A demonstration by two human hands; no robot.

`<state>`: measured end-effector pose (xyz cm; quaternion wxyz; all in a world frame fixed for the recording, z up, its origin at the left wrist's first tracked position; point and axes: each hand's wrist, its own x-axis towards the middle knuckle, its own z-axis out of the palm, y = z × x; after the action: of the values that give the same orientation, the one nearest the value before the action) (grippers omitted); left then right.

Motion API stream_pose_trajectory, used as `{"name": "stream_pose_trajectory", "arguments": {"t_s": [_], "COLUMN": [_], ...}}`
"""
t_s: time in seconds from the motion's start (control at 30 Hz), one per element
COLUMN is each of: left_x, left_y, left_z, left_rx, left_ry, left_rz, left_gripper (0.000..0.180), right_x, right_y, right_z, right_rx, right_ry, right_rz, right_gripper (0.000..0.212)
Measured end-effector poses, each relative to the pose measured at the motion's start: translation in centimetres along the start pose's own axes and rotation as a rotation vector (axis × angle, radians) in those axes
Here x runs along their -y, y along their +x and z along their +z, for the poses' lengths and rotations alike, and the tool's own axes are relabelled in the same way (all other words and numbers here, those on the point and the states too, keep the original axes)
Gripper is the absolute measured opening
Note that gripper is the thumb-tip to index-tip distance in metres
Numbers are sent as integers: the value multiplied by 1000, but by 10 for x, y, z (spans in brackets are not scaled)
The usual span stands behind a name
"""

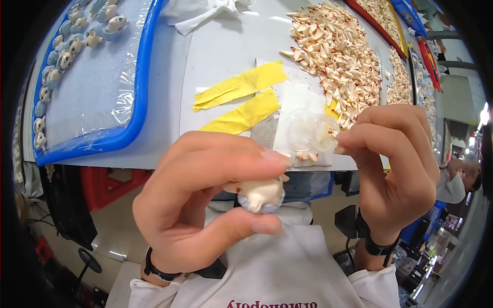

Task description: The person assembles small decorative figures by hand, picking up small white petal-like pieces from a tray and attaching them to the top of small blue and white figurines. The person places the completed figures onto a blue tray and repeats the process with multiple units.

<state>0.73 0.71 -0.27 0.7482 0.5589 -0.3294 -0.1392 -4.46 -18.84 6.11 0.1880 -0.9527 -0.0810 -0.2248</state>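
Note:
Between the thumb and fingers of my left hand is a small cream doll-like figure part with a pale blue edge, held just in front of the table's near edge. My right hand is closed in a pinch beside a clear round plastic dish. Tiny red specks show at those fingertips, but what they grip is too small to make out. A few cream pieces with red tips lie by the dish, on a white sheet.
A large heap of red-tipped cream pieces covers the table's back right. Two yellow tape strips lie mid-table. At left, a blue-rimmed tray holds several small figures. A white cloth lies behind; a red stool stands below.

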Motion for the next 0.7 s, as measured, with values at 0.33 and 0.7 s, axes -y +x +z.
{"name": "stream_pose_trajectory", "arguments": {"t_s": [0.33,0.7], "left_x": [-7,-10], "left_y": [5,-1], "left_z": [26,38], "left_rx": [-111,-233], "left_ry": [-213,-192], "left_rz": [-148,-230], "left_gripper": [50,52], "right_x": [6,28], "right_y": [-6,-26], "right_z": [-5,3], "right_rx": [-92,-88], "right_ry": [461,508], "right_rz": [233,163], "right_gripper": [14,21]}}
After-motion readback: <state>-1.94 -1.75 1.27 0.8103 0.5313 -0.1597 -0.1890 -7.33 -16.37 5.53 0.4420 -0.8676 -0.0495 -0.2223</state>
